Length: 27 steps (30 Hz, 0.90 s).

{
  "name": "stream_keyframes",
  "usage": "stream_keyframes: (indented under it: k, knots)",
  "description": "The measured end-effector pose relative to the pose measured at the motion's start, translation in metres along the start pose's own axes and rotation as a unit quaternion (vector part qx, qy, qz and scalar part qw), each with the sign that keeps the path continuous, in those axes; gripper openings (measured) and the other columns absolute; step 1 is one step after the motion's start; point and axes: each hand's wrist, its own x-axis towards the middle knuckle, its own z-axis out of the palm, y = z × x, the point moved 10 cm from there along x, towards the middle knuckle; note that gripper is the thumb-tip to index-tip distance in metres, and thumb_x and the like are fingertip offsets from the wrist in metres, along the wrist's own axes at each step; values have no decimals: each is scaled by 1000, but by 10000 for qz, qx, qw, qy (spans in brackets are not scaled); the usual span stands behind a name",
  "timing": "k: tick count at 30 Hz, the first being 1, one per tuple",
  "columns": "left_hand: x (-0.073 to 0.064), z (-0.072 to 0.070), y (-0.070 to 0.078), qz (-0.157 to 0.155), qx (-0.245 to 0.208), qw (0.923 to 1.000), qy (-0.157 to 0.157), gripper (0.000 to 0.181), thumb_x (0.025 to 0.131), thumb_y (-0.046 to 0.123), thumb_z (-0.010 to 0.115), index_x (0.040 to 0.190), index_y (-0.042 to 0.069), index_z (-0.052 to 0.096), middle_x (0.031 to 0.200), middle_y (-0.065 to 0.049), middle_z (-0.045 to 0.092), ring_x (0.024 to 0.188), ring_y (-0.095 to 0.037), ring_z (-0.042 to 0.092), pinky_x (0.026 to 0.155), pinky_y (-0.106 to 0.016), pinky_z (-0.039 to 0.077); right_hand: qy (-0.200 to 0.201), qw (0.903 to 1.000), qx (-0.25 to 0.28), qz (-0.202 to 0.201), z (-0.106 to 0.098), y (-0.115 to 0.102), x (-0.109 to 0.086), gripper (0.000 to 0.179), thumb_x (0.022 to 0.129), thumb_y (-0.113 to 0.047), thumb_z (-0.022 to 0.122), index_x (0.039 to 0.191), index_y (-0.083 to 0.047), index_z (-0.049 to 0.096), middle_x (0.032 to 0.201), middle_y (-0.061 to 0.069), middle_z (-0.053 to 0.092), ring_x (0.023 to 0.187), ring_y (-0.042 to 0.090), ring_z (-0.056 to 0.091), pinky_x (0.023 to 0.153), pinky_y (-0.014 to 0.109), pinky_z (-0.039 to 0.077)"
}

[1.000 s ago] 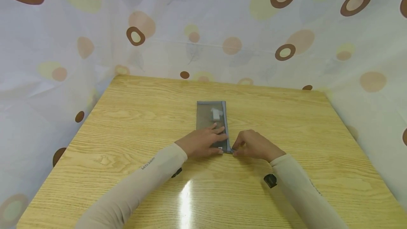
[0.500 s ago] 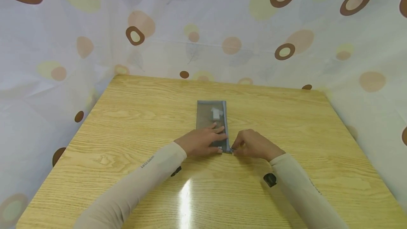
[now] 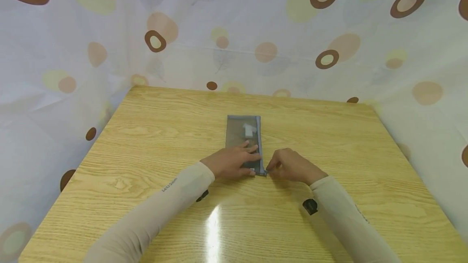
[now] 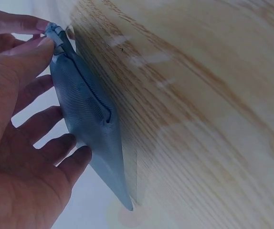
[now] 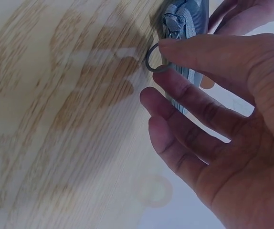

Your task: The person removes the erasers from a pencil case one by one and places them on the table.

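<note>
A grey-blue mesh zipper pouch [image 3: 234, 133] lies flat on the wooden table, its zipper along the right side. Through the mesh shows a small white object [image 3: 249, 131], too blurred to name. My left hand [image 3: 234, 161] rests on the near part of the pouch with fingers spread. In the left wrist view its thumb touches the pouch [image 4: 87, 109] by the zipper's near end. Just right of that corner, my right hand [image 3: 292, 166] pinches the zipper pull [image 5: 151, 59], a dark ring, between thumb and index finger; the other fingers are bent loosely below.
The wooden table [image 3: 146, 133] extends around the pouch on all sides. Behind it and at both sides hangs a pale sheet [image 3: 237, 23] with brown and yellow circles. Light glares off the table's front [image 3: 213, 230].
Both hands have stayed almost in place. The left hand still lies on the pouch, and the right hand still pinches at the corner with barely any shift.
</note>
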Motion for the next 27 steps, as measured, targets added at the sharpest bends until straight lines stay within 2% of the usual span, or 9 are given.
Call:
stream_keyframes:
  k: [5,12,20,27]
  knots:
    - [0,0,-1,-2,40,10000,-9,57,94,43,55,146,27,38,155,-2,22,143,-27,12,106,-43,37,82,9999,-13,-60,-2,-1,1,13,84,-1,68,93,-4,76,93,5,71,85,18,67,71,31,56]
    - [4,-3,-2,-126,-4,9999,-52,53,96,43,51,145,26,40,156,-1,20,144,-25,11,110,-43,31,90,9999,72,5,-4,2,2,13,84,-4,69,96,-4,75,96,7,72,87,20,67,72,32,56]
    - [15,-9,-5,-41,302,9995,107,49,100,38,44,143,15,43,153,-9,25,142,-29,19,111,-38,28,148,9999,44,19,-6,2,2,11,85,-2,67,93,-3,75,93,5,72,87,17,67,72,30,55]
    - [19,-6,-6,-60,543,9985,86,51,99,39,47,144,15,42,152,-9,26,141,-29,20,111,-37,29,121,9997,192,63,-3,3,4,12,86,-3,67,95,-2,74,94,7,72,85,17,68,72,31,56]
